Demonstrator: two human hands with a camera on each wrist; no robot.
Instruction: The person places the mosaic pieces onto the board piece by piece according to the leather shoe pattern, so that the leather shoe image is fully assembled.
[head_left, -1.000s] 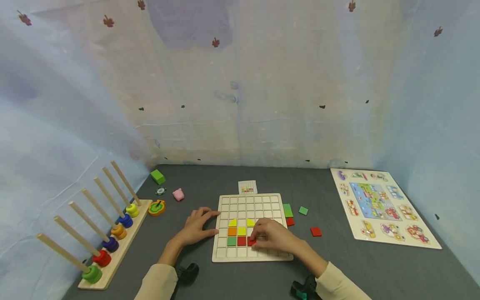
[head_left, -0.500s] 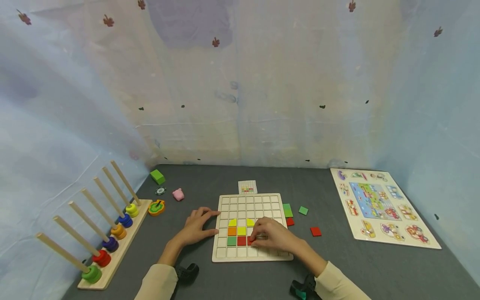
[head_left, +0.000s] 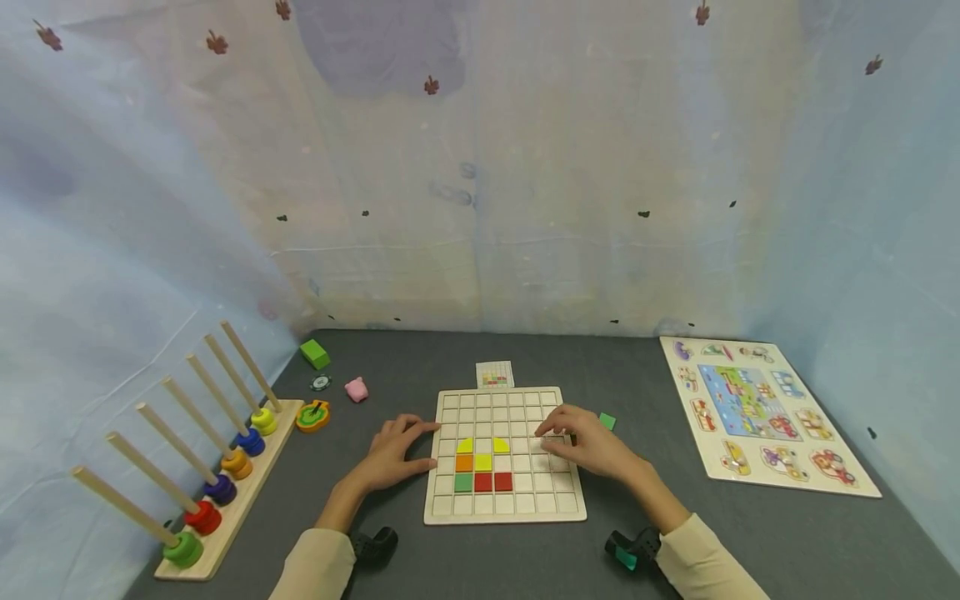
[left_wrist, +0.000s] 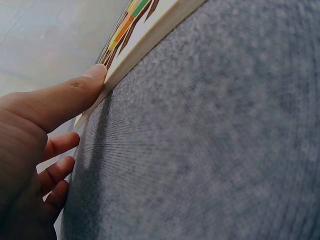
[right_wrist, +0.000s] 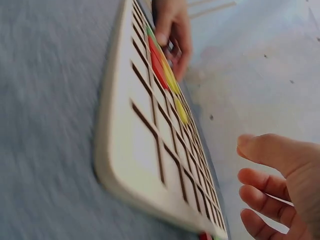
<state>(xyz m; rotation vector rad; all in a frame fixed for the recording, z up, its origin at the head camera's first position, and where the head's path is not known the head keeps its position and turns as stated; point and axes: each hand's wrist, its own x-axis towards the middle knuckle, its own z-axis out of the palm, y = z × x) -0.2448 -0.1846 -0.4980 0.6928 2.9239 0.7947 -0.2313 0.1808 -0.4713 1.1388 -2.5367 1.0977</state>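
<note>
A wooden grid board (head_left: 525, 505) lies on the dark table. On it sit a green tile (head_left: 463, 482), an orange tile (head_left: 465, 462), a yellow tile (head_left: 483, 462), two red tiles (head_left: 503, 482) side by side, and two yellow pieces with a rounded corner (head_left: 501, 446). My left hand (head_left: 388, 457) touches the board's left edge with thumb and index finger extended; in the left wrist view the thumb (left_wrist: 82, 90) rests at the rim. Over the board's right side hovers my right hand (head_left: 592, 443), fingers loosely bent and holding nothing, also seen in the right wrist view.
A small pattern card (head_left: 495, 375) lies behind the board. Right of it is a green tile (head_left: 607, 422), partly behind the right hand. A picture puzzle (head_left: 697, 442) lies far right. At left stand a peg stacker (head_left: 247, 508), a pink pig (head_left: 357, 389) and a green block (head_left: 316, 354).
My right hand has let go of the red tile, which now lies in its square, and has moved right and away from me. The left hand stays at the board's edge.
</note>
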